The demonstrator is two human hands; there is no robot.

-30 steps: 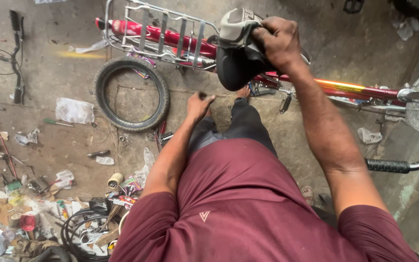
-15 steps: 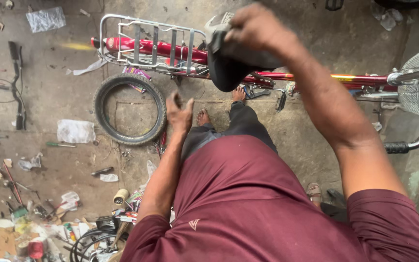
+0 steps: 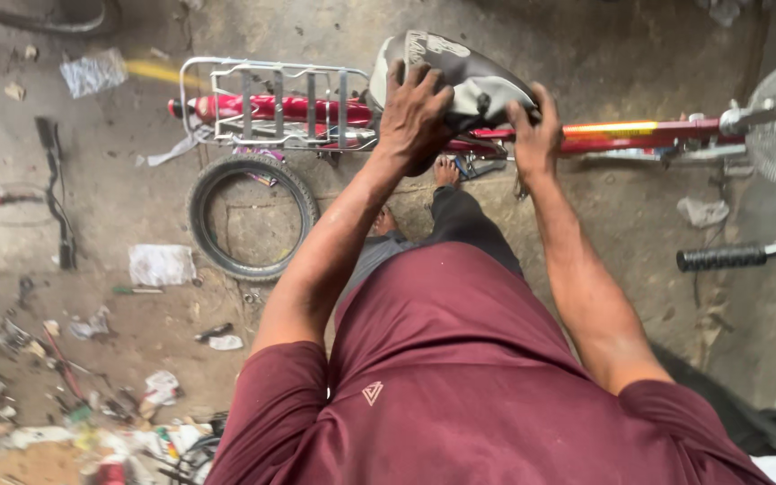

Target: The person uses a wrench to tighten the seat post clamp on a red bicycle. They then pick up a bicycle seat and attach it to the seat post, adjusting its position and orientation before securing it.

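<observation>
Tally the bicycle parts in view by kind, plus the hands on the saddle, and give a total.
Bicycle saddle: 1
Rear carrier rack: 1
Loose tyre on the ground: 1
Black handlebar grip: 1
Red frame tube: 1
Hands on the saddle: 2, left hand and right hand
Total: 7

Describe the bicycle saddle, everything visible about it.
The saddle is black with a grey patch at its wide rear end, its cover smooth and slightly glossy, like vinyl or leather. It sits atop the red bicycle frame, just ahead of the silver rear rack, its narrow nose pointing towards the handlebar grip. The left hand lies over its rear, fingers spread; the right hand grips its nose. Its underside and seat post are hidden.
</observation>
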